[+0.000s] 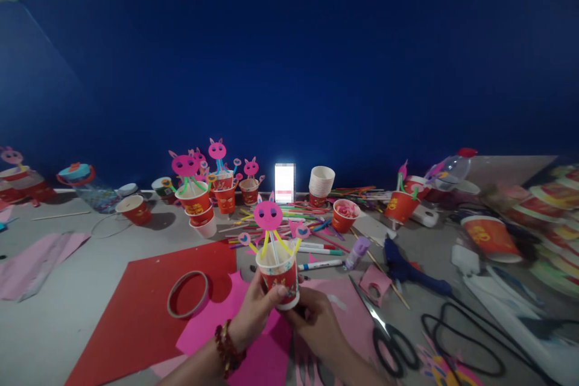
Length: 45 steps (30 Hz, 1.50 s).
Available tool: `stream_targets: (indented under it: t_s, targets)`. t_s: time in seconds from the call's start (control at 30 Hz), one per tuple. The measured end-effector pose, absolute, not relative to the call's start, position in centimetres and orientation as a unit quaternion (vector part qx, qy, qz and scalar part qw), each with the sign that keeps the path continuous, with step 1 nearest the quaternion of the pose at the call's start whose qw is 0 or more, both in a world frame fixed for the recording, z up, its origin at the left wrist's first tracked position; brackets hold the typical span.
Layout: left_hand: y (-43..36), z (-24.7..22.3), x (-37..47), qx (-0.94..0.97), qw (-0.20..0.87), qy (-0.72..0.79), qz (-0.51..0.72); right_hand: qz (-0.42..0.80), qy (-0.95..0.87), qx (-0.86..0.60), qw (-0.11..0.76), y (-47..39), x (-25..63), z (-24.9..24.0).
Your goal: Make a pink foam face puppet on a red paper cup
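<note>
My left hand (259, 309) is wrapped round a red printed paper cup (280, 277), thumb across its front. A pink paper animal face (268, 215) with pointed ears rises out of the cup on a pale stick. Yellow pipe-cleaner arms (297, 246) on both sides end in round pink paper pieces with blue hearts. My right hand (319, 319) is closed close under the cup's base, its fingertips partly hidden, so what they grip does not show. Beneath the hands lie bright pink paper (266, 353) and a red sheet (136, 307).
Similar puppet cups (192, 196) stand at the back left. Scissors (389, 338), a blue glue gun (414, 271) with a looped cord, and a purple glue stick (357, 252) lie right. A tape roll (205, 298) rests on the red sheet; stacked cups (322, 181) stand behind.
</note>
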<state>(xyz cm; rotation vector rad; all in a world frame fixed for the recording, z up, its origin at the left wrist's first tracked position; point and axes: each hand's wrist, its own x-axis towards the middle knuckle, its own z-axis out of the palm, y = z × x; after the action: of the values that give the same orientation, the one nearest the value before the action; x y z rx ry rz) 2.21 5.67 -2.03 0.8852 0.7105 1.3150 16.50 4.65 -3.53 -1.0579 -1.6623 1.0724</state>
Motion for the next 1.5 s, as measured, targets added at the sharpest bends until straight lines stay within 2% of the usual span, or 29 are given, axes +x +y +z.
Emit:
stream_targets:
  t_s: [0.47, 0.77, 1.17, 1.5]
  targets:
    - [5.9, -1.7, 2.0, 0.369, 0.634, 0.313, 0.603, 0.434, -0.665, -0.453, 0.403, 4.6, 16.6, -4.1]
    - [5.7, -1.7, 2.2, 0.382, 0.645, 0.312, 0.584, 0.431, -0.667, -0.429, 0.431, 4.8, 16.7, -3.5]
    - [5.6, -2.2, 2.2, 0.417, 0.638, 0.310, 0.569, 0.570, -0.573, -0.368, 0.459, 4.9, 16.8, -2.5]
    - [6.2, -2.6, 2.3, 0.363, 0.662, 0.299, 0.583, 0.585, -0.565, -0.348, 0.467, 5.3, 17.5, -3.1]
